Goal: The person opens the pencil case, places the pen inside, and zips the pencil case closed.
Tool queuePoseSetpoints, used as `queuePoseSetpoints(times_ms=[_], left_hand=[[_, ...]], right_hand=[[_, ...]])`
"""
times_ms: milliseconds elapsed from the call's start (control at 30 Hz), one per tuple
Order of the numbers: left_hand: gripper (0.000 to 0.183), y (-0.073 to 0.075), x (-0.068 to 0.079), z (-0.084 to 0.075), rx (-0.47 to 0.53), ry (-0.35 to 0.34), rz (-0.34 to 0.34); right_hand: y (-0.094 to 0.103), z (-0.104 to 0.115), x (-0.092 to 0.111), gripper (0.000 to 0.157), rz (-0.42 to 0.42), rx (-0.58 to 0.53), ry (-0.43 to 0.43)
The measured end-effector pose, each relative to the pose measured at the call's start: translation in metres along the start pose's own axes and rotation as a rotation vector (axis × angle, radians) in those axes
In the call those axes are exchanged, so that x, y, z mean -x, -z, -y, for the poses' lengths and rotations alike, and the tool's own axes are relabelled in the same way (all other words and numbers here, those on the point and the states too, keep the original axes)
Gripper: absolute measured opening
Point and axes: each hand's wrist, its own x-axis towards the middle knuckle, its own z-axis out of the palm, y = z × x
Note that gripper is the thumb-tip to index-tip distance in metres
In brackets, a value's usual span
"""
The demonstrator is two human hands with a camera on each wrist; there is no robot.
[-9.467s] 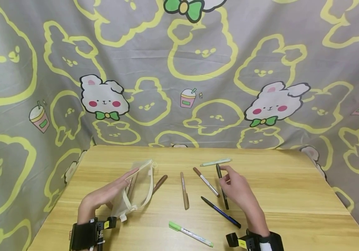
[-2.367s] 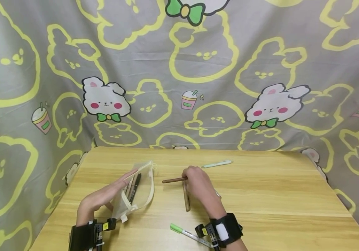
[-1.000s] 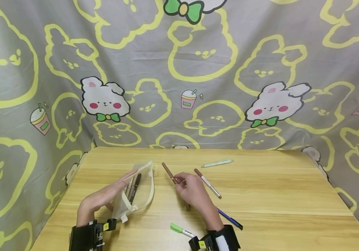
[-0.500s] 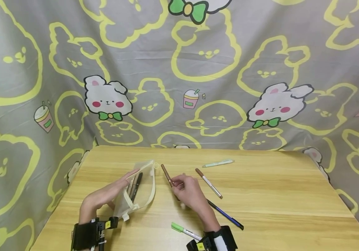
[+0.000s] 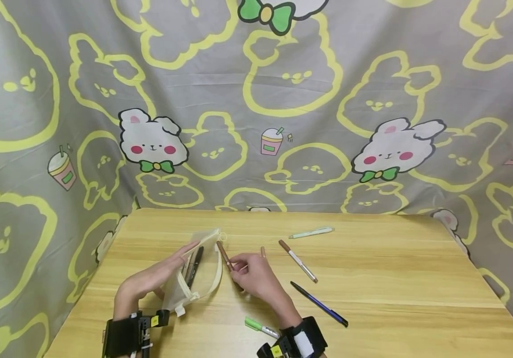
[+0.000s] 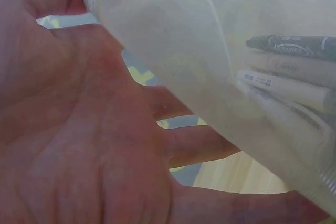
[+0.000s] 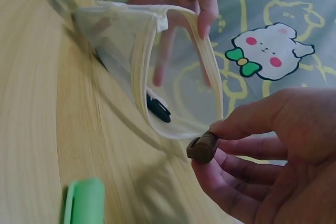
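Observation:
My left hand [image 5: 157, 276] grips the rim of a translucent mesh pencil pouch [image 5: 207, 278], fingers lying along its far side. A cream zip edges the pouch's mouth, which gapes toward my right hand. Inside it lie a black pen [image 5: 195, 263] and several light-coloured pens [image 6: 283, 85]. My right hand [image 5: 256, 278] pinches a brown capped pen [image 5: 224, 254] between thumb and fingers. That pen is tilted right at the pouch's mouth; its capped end [image 7: 203, 148] faces the right wrist camera. Whether it touches the rim I cannot tell.
Behind my right hand pokes out the end of a tan pen [image 5: 263, 251]. To the right lie a brown-and-white pen [image 5: 298, 262], a blue-black pen [image 5: 321, 305] and a pale green pen [image 5: 312, 232]. A green-capped marker [image 5: 260, 327] lies near my right wrist on the wooden table [image 5: 417, 278].
The black pen, held by my right hand 9.5 s ago, now lies in the pouch. Since then my right hand has taken the brown pen, turned it and brought it left to the pouch's mouth.

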Motion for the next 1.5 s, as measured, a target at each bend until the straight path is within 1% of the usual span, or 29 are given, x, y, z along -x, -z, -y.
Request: queuePoseSetpoints(times_ms=[167, 233, 533, 633, 767, 833, 867, 1033, 1133, 1200, 1300, 1433, 1500], left_hand=[[0.054, 0.0, 0.001, 0.001, -0.018, -0.038, 0.004], [0.054, 0.0, 0.002, 0.001, -0.017, -0.041, 0.006], [0.055, -0.001, 0.002, 0.002, 0.016, -0.004, -0.001], [0.055, -0.001, 0.001, 0.002, 0.022, 0.005, -0.002], [0.056, -0.001, 0.001, 0.001, 0.009, 0.0, 0.0], [0.055, -0.001, 0.001, 0.001, 0.008, -0.002, 0.002], [0.055, -0.001, 0.001, 0.001, 0.007, -0.004, 0.003], [0.054, 0.001, 0.0, 0.0, 0.006, -0.003, 0.004], [0.054, 0.002, 0.002, 0.002, -0.017, -0.032, 0.007], [0.054, 0.002, 0.002, 0.002, -0.022, -0.039, 0.007], [0.054, 0.001, 0.001, 0.003, -0.048, -0.087, 0.015], [0.053, 0.0, -0.001, 0.005, -0.08, -0.138, 0.021], [0.053, 0.001, -0.002, 0.005, -0.085, -0.141, 0.02]], right_hand=[[-0.007, 0.006, -0.006, 0.029, 0.004, -0.038, -0.021], [-0.01, 0.009, -0.008, 0.03, 0.006, -0.043, -0.027], [-0.029, 0.024, -0.022, 0.032, 0.046, -0.126, -0.08], [-0.034, 0.026, -0.024, 0.03, 0.088, -0.199, -0.082], [-0.035, 0.026, -0.024, 0.028, 0.131, -0.312, -0.072], [-0.031, 0.024, -0.023, 0.027, 0.127, -0.319, -0.062], [-0.029, 0.024, -0.023, 0.026, 0.119, -0.314, -0.056], [-0.011, 0.018, -0.018, 0.024, 0.087, -0.204, 0.002], [0.001, 0.015, -0.014, 0.023, 0.092, -0.121, 0.046], [0.008, 0.013, -0.011, 0.023, 0.1, -0.067, 0.075], [0.02, 0.011, -0.004, 0.022, 0.099, 0.016, 0.112], [0.038, 0.006, 0.008, 0.022, 0.061, 0.084, 0.13], [0.047, 0.002, 0.013, 0.022, 0.018, 0.114, 0.133]])
